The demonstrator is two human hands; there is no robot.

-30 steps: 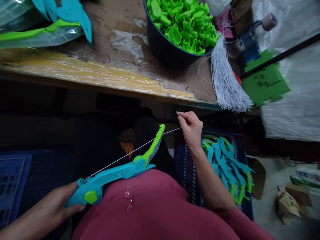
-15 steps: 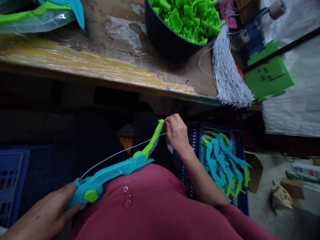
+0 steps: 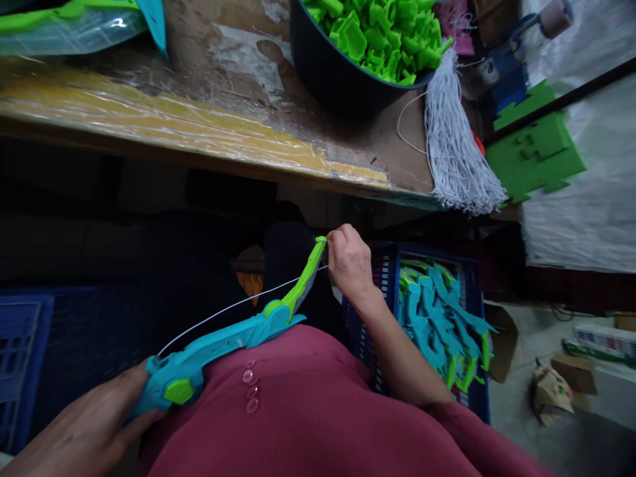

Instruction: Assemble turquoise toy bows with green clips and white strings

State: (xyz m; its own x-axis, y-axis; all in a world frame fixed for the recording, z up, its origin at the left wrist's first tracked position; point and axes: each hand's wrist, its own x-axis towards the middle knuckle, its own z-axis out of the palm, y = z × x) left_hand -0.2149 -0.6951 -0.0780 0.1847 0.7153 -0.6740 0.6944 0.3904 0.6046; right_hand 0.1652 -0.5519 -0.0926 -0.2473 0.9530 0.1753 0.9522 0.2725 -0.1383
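A blue and green plastic toy bow (image 3: 223, 343) lies slanted across my lap against the maroon shirt. My left hand (image 3: 94, 411) is wrapped round its wide blue end, which carries a green hexagonal piece. At the other end, beside the narrow green tip, my right hand (image 3: 349, 258) pinches the white string (image 3: 223, 308) between thumb and fingers. From the blue end the string runs loosely above the bow to my right hand. The fingertips partly hide where the string meets the tip.
On the worn table (image 3: 199, 126) stand a dark tub (image 3: 338, 93) of green plastic parts and a bundle of white strings (image 3: 460, 146) hanging over the edge. A blue crate (image 3: 479, 397) of similar blue-green pieces sits to the right; another blue crate (image 3: 42, 311) is at left.
Very little differs. The view has shifted slightly, and my right hand has turned a little at the green tip. Both hands keep their hold.
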